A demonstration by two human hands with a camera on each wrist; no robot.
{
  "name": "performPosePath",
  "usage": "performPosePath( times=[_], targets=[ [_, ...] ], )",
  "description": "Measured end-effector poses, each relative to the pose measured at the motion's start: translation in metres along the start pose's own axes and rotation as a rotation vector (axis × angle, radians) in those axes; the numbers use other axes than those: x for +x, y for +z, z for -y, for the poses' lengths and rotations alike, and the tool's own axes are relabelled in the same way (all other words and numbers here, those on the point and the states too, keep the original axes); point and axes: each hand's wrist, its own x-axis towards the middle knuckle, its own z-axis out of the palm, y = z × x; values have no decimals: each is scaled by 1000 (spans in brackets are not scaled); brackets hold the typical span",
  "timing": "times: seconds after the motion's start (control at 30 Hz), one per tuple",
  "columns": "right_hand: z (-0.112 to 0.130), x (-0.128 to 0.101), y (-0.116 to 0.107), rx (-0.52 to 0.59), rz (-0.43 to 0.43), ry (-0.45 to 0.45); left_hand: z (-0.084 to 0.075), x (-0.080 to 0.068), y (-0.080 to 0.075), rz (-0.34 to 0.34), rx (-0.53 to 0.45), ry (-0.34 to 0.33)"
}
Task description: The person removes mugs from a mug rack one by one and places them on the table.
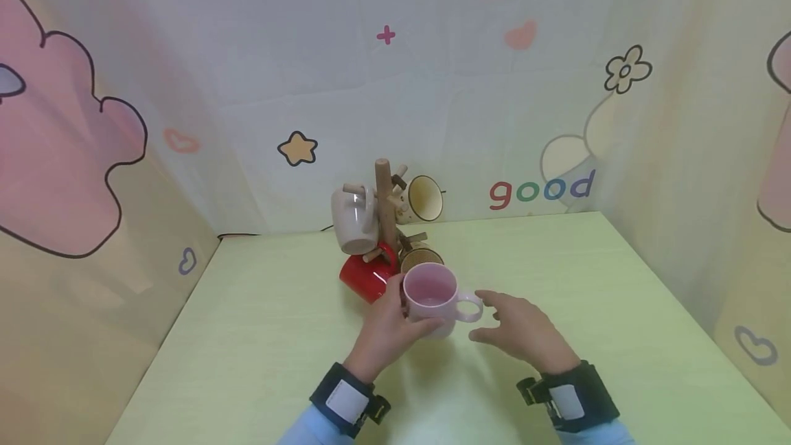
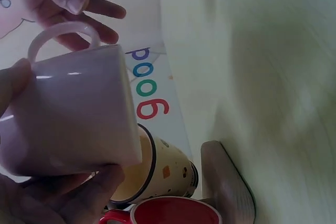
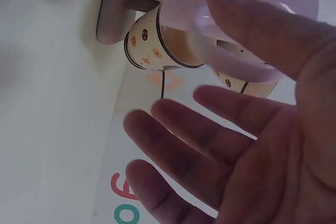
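Note:
My left hand [image 1: 389,325] grips a pale pink mug [image 1: 432,299] by its body and holds it above the table, handle pointing right. The same pink mug [image 2: 73,111] fills the left wrist view, with my fingers [image 2: 63,195] curled under it. My right hand [image 1: 522,332] hovers just right of the handle with straight, spread fingers and holds nothing; its fingers [image 3: 210,145] lie open below the mug's handle [image 3: 236,64]. Behind the mug stands a wooden mug tree [image 1: 384,198] carrying a beige mug [image 1: 353,220], a red mug [image 1: 366,277] and two cream patterned mugs [image 1: 425,198].
The light green table [image 1: 278,335] is walled by a printed cloth backdrop [image 1: 432,88] reading "good". The mug tree's base [image 2: 226,182] sits near the table's back edge, with a cream mug [image 2: 157,169] and the red mug [image 2: 176,212] hanging low beside it.

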Motion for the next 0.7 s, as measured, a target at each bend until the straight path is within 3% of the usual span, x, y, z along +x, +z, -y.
performPosePath(
  times=[0.37,0.5,0.7],
  targets=[
    [9,-2,11,-23,81,-76,2,-5,7,144,111,47],
    [8,-2,13,-27,92,-129,4,-6,8,169,169,91],
    [3,-2,15,12,131,-136,6,-8,9,174,166,133]
  ],
)
